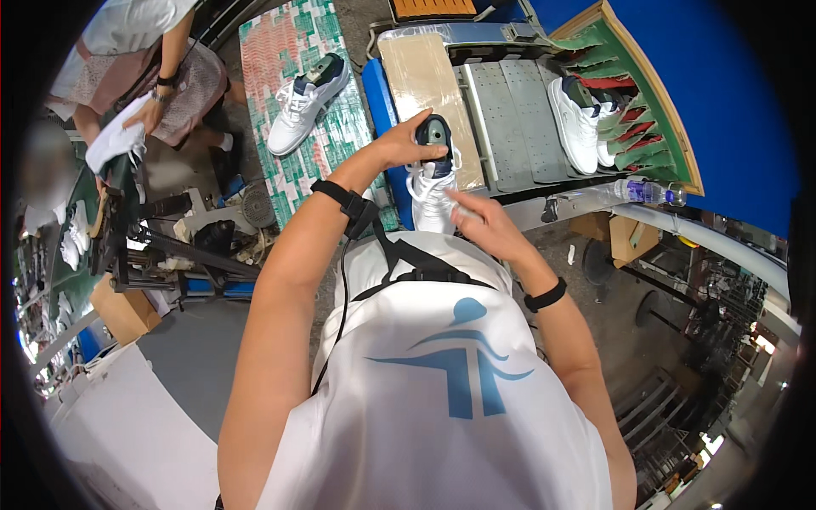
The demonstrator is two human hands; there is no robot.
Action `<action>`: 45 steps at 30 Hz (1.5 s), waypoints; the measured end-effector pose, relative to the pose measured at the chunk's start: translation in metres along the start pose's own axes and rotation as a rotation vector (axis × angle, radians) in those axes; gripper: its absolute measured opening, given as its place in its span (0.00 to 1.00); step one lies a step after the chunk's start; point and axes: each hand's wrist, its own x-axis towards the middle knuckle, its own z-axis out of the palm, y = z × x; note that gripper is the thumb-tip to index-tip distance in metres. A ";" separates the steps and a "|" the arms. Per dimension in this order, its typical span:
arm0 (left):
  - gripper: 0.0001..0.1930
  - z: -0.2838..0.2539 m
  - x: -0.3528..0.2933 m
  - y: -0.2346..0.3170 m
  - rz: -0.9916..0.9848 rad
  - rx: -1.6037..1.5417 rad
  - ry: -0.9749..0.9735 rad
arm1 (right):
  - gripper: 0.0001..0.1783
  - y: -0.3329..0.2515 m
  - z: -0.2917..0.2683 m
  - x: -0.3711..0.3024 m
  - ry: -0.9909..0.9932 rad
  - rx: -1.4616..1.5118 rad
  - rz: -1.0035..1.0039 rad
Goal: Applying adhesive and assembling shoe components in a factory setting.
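Observation:
A white lace-up sneaker (434,197) with a dark collar is in front of me, toe toward my body. A dark green shoe last (436,130) fills its opening. My left hand (406,143) is closed around the heel end, thumb across the last near the tongue. Beside the laces, my right hand (486,224) has its fingers partly bent and apart, the fingertips close to the shoe's right side. I see nothing held in it. Another white sneaker (299,106) with a last inside lies on the patterned, film-wrapped surface (255,53) to the left.
At right, a grey plated conveyor (510,119) carries white sneakers (575,127) beside a green-framed opening with hanging strips (633,136). A plastic bottle (650,192) lies on the metal edge. Far left, a co-worker's hand (151,112) holds a white shoe (115,144). A cardboard box (123,308) stands lower left.

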 end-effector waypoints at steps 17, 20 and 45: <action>0.50 0.056 0.013 0.015 -0.121 0.367 0.351 | 0.40 -0.051 0.011 -0.044 0.259 -0.804 -0.018; 0.50 0.052 0.015 0.006 -0.117 0.320 0.336 | 0.40 -0.026 0.006 -0.024 0.378 -0.785 -0.135; 0.54 0.062 0.029 -0.009 -0.100 0.277 0.382 | 0.41 0.022 0.006 -0.017 0.454 -0.404 -0.161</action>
